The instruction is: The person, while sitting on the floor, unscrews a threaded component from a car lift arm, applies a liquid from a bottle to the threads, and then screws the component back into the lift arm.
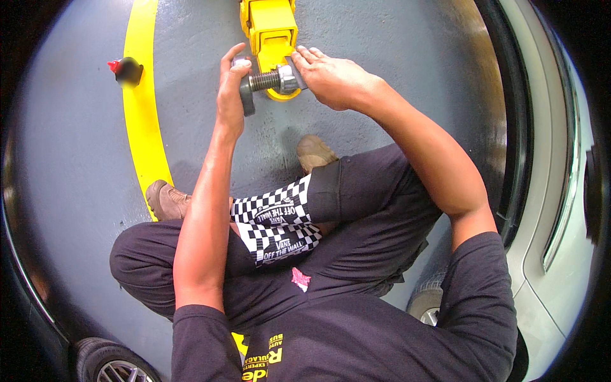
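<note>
In front of me, a thick threaded metal screw [264, 80] lies crosswise between my hands. At its left end sits a dark grey metal piece [247, 97], and my left hand [230, 83] is closed on it, with thumb and forefinger pointing away from me. A silver rounded collar [287, 79] forms the screw's right end. Against that collar my right hand [337, 81] presses a dark flat piece [296, 72]; its fingers are nearly straight and together, and its thumb is hidden. Just beyond and below the screw is a yellow metal stand [273, 35] with a rounded end.
A dark container with a red tip [128, 70] stands by the yellow floor stripe [143, 108]. Close on my right is a light-coloured car body [541, 254]; a car wheel [118, 363] shows at lower left. My crossed legs [356, 210] are on the grey floor [197, 38].
</note>
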### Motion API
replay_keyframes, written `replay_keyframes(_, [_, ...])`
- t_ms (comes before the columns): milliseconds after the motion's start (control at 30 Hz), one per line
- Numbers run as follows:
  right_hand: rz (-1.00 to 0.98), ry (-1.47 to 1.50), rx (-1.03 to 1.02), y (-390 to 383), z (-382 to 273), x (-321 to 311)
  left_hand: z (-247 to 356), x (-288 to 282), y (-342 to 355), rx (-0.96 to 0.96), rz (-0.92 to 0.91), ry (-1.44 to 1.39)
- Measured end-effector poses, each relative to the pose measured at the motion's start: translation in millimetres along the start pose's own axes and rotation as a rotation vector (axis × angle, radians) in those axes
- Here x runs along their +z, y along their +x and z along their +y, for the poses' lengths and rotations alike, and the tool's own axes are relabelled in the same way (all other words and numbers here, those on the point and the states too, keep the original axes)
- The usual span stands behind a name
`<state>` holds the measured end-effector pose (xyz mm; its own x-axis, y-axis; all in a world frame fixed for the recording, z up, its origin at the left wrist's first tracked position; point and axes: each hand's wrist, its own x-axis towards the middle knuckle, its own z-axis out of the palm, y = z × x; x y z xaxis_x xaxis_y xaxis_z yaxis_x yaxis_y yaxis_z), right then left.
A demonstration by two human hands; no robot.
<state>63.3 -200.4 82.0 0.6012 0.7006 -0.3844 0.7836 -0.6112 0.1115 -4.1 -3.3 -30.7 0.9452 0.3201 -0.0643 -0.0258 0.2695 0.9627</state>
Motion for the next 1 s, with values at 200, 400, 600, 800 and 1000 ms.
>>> replay_keyframes(200, [0.12, -0.049, -0.038, -19, -34, -9, 1, -8, 5, -0.105, -0.049, -0.01])
replay_keyframes(400, [0.197, -0.021, -0.062, 3, -12, 9, -2, -6, 6, -0.072, -0.049, -0.017])
replay_keyframes(600, [0.258, -0.109, 0.004, -14, -44, 8, -1, -9, 4, -0.024, -0.037, 0.016])
replay_keyframes(800, [-0.084, 0.125, -0.034, 18, -8, -12, 5, -12, 1, -0.041, -0.027, -0.018])
replay_keyframes(1000, [-0.062, 0.171, -0.035, 4, 1, -11, 40, 3, -10, -0.311, -0.02, -0.071])
